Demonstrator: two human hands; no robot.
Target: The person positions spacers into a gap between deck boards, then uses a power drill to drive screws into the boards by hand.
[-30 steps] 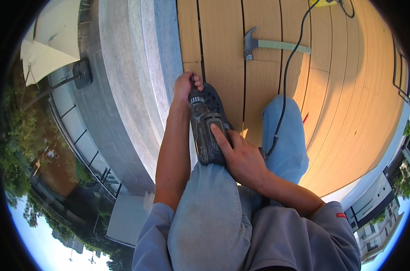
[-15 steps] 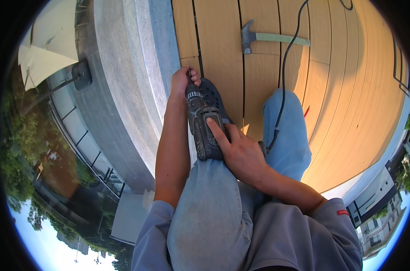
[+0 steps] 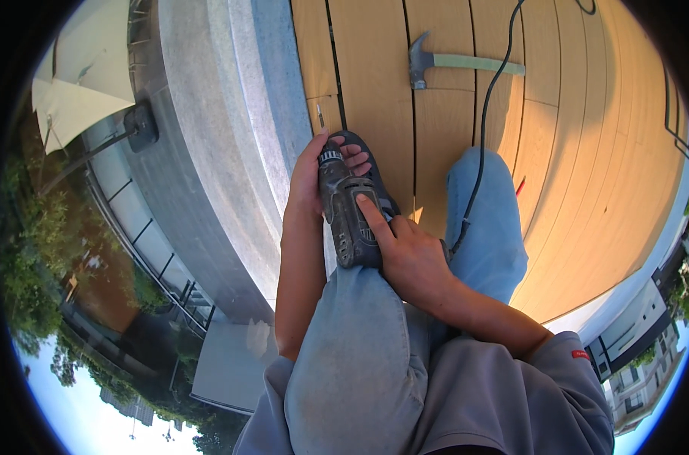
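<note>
A dark corded power drill (image 3: pixel 347 220) lies over my bent left knee, its slim bit (image 3: pixel 321 117) aimed away from me at the wooden boards. My right hand (image 3: pixel 414 262) grips the drill at its right side, with the index finger stretched along the top of the body; the rest of the grip is hidden. My left hand (image 3: pixel 308 176) cups the front of the drill from beneath. Its thumb lies by the chuck (image 3: pixel 330 155), and its fingertips show on the other side. The bit's tip sits over a board, and I cannot tell whether it touches.
Beyond the drill, a claw hammer (image 3: pixel 477 64) with a pale green handle lies on the wooden deck (image 3: pixel 375 68). The black cord (image 3: pixel 484 114) runs over my right knee and onward. My dark shoe (image 3: pixel 386 199) is beside the drill. A concrete ledge (image 3: pixel 231 121) borders the deck on the left.
My left hand has slid back from the bit to the drill's front, so more of the bit shows. The right hand stays on the drill. The view has shifted slightly.
</note>
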